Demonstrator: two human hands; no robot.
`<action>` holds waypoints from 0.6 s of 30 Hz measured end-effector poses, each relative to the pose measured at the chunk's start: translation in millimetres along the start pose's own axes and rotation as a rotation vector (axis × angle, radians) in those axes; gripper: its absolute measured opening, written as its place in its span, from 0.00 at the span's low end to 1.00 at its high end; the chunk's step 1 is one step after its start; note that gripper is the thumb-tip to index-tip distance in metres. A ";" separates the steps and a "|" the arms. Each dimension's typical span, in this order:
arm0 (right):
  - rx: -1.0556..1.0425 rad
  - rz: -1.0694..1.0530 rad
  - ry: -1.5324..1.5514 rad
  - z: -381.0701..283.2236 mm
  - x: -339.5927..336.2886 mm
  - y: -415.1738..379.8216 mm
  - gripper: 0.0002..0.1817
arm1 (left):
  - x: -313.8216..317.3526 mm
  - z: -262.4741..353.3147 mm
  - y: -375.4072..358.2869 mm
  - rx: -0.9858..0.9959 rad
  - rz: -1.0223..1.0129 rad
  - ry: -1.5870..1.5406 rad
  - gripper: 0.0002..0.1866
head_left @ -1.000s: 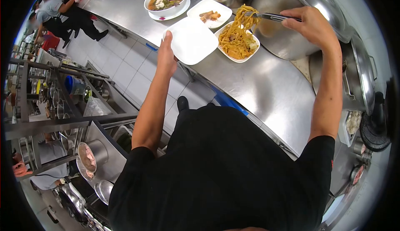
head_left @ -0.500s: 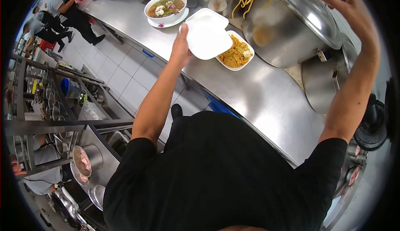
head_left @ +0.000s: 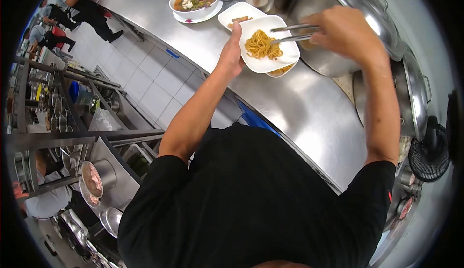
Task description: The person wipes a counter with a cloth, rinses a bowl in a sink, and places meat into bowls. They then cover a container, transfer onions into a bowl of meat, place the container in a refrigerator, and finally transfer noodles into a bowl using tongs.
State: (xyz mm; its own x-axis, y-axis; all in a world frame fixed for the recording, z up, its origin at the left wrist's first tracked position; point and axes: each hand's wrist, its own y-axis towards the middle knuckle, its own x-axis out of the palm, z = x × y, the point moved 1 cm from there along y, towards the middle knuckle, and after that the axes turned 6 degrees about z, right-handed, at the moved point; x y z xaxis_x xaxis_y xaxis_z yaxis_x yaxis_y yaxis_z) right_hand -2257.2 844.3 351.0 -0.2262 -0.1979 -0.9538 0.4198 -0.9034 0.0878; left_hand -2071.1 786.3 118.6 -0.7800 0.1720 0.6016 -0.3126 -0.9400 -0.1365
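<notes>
My left hand (head_left: pixel 233 54) grips a white square dish (head_left: pixel 288 49) by its left edge, holding it above the steel counter. A mound of noodles (head_left: pixel 261 45) lies in that dish. My right hand (head_left: pixel 345 32), slightly blurred, is closed around metal tongs (head_left: pixel 300 32), whose tips are over the noodles, one of them touching the mound. Beneath the held dish, a second dish of noodles (head_left: pixel 282 70) shows only at its lower edge. Behind it sits another white dish (head_left: pixel 224 17) with brown pieces of food, partly covered.
A bowl of soup (head_left: pixel 195 2) stands on a saucer at the back of the steel counter (head_left: pixel 309 111). Large lidded pots (head_left: pixel 333 58) line the right side. A black fan (head_left: pixel 430 154) is at far right. Several people (head_left: pixel 87 17) stand at upper left.
The tongs came down from the upper right with noodles, which now lie in the held dish. My left hand moved slightly right and down. Brown food has come into view in the dish behind.
</notes>
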 end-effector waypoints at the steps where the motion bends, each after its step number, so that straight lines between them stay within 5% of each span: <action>1: 0.000 0.040 0.011 3.2 -5.7 -1.9 0.20 | -1.6 -1.5 -1.3 0.001 0.008 -0.031 0.48; 4: 0.137 0.041 -0.009 -4.4 -25.8 -4.5 0.19 | -6.2 -6.6 -1.7 0.047 -0.001 -0.070 0.48; 8: -0.029 0.173 0.004 -1.2 34.4 6.1 0.07 | 1.2 -2.0 -11.4 0.043 -0.031 -0.074 0.47; 11: -0.113 0.085 0.051 -17.4 46.9 -4.7 0.07 | 2.5 2.4 -10.1 0.063 0.034 -0.061 0.46; 18: -0.061 0.339 0.101 2.3 19.9 -18.1 0.16 | -24.5 8.3 -16.0 0.060 0.242 -0.215 0.38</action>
State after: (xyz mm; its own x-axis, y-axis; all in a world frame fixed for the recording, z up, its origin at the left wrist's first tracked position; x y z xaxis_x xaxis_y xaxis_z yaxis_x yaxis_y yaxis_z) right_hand -2271.3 855.8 331.1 0.0214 -0.4410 -0.8973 0.5083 -0.7680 0.3896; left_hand -2042.5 794.6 112.6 -0.6936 -0.1186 0.7106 -0.0949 -0.9627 -0.2533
